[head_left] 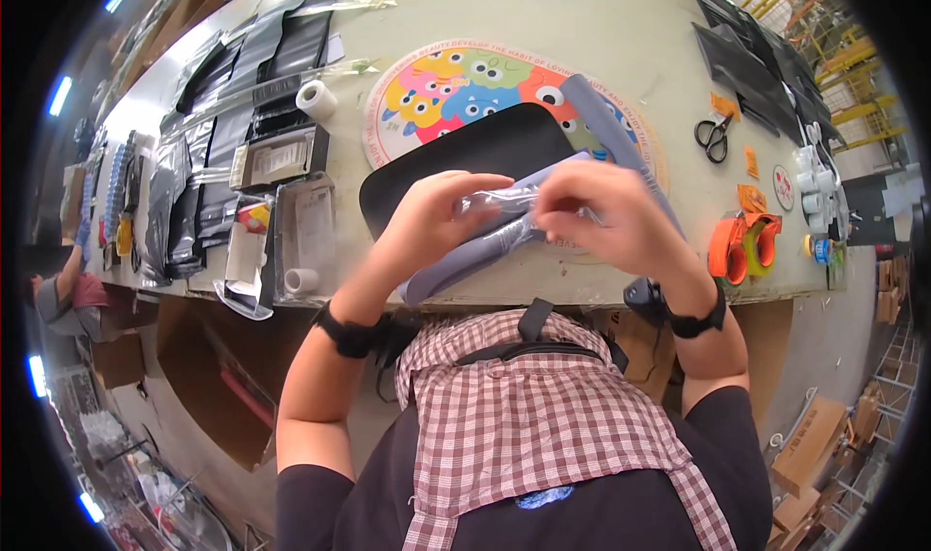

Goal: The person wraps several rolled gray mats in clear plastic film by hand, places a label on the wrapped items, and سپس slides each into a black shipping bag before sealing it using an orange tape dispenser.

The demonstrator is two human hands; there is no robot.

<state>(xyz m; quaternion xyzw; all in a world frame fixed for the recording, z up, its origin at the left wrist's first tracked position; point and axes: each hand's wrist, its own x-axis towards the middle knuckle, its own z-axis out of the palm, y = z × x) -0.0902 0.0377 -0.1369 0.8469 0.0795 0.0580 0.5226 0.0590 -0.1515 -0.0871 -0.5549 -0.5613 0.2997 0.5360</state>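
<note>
Clear plastic film (514,200) stretches between my two hands over a long grey-blue strip (456,270). My left hand (441,211) curls its fingers and thumb around the film's left part. At the film's right end, my right hand (611,211) is pinched closed on it, slightly blurred. Behind them lies a flat black piece with rounded corners (475,148). A second grey-blue length (592,110) curves past it on the right. Under these is a round mat with colourful cartoon monsters (427,85). My fingers hide part of the film.
Black plastic bags (296,42) and a white roll (315,100) lie left, beside open boxes (281,158). Scissors (715,139), orange tape rolls (742,245) and more black bags (747,76) are on the right. Another person's arm (70,270) shows far left.
</note>
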